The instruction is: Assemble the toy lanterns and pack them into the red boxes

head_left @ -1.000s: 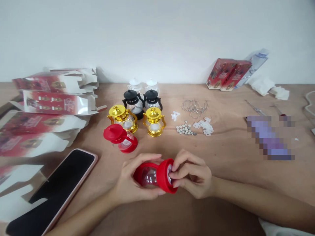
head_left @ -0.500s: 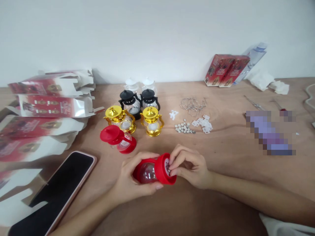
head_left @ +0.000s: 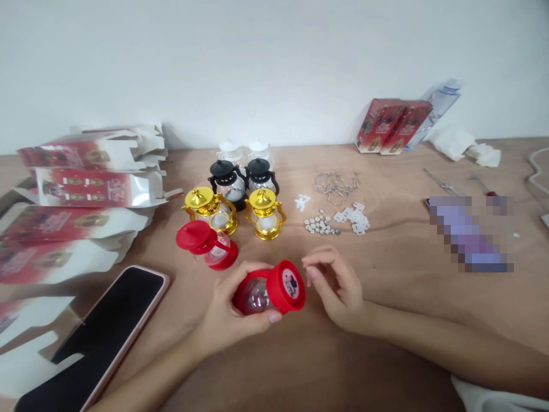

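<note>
My left hand [head_left: 229,306] is wrapped round a small red lantern [head_left: 257,294] with a clear globe, held on its side above the table. Its red base [head_left: 279,286] points right, showing a round pale underside [head_left: 293,284] with a dark recess in the middle. Just right of that base, apart from it, is my right hand [head_left: 337,289], thumb and fingers curled close together; whether something small sits between the fingertips I cannot make out. Behind my left hand stands another red lantern [head_left: 206,245], near gold lanterns [head_left: 265,214], black lanterns [head_left: 227,183] and white lanterns [head_left: 231,150].
Button cells [head_left: 321,223], white plastic tabs [head_left: 354,218], small white pieces [head_left: 302,201] and wire handles [head_left: 337,186] lie beyond my hands. Open red cartons [head_left: 86,220] and a phone [head_left: 111,332] are left. Closed red boxes [head_left: 381,126], crumpled tissue [head_left: 452,141] and a screwdriver [head_left: 486,186] are right.
My right hand has drawn back to the right, off the lantern's underside, which now shows. My left hand has turned the base a little more toward me.
</note>
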Motion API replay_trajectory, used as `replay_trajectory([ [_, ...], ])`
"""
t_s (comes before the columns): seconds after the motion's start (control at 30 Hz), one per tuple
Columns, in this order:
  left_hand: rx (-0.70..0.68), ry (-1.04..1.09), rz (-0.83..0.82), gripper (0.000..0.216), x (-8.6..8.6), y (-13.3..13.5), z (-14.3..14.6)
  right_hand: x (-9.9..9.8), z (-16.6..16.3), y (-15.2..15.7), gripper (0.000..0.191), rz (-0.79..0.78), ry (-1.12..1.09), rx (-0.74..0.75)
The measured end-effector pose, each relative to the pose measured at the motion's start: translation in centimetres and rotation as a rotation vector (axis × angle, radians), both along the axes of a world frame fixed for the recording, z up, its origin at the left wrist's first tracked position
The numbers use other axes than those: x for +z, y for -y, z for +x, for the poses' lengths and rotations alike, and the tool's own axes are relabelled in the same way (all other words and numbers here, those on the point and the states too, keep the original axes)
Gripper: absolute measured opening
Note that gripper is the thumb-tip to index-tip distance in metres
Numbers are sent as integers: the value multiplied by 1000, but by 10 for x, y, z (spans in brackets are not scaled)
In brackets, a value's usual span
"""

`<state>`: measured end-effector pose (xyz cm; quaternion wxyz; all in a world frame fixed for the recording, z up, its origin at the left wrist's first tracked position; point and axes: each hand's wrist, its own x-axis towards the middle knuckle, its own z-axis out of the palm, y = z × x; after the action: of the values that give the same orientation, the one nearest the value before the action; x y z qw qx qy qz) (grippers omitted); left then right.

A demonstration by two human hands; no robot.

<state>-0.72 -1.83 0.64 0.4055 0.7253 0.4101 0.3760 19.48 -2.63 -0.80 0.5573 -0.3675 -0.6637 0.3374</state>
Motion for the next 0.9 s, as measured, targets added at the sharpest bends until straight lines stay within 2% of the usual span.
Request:
replay_trajectory([
  [0.03, 15, 27, -35, 39, 1, -1, 1, -1, 0, -2, 19, -89, -25, -1],
  [0.1, 42, 79, -105, 36, 3, -2, 1, -4, -1, -8, 18, -324, -119, 95],
  [0.2, 67, 126, -188, 34, 5, -4, 2, -6, 1, -22, 13, -715, -416, 320],
  [0.3, 13, 133, -265, 36, 6, -1, 3, -3, 4, -33, 13, -974, -679, 443],
  [0.37, -55, 110, -312, 35, 5, 3, 5, -1, 5, -35, 19, -1061, -688, 487],
  [0.43, -86, 74, -349, 34, 4, 7, 6, 0, 5, -34, 22, -1076, -648, 491],
  [0.53, -7, 1, -359, 35, 5, 9, 8, 0, 2, -32, 15, -1059, -624, 480],
  [0.6, 78, -133, -282, 37, 13, 9, 7, -1, 1, -31, 14, -1058, -620, 501],
  [0.67, 121, -320, -135, 38, 27, 8, 5, -1, 0, -30, 17, -1067, -616, 539],
  [0.8, 121, -640, 169, 32, 55, 12, 3, -2, -2, -25, 23, -1158, -656, 659],
  [0.9, 98, -922, 468, 26, 65, 17, 8, -2, -4, -21, 21, -1232, -731, 661],
])
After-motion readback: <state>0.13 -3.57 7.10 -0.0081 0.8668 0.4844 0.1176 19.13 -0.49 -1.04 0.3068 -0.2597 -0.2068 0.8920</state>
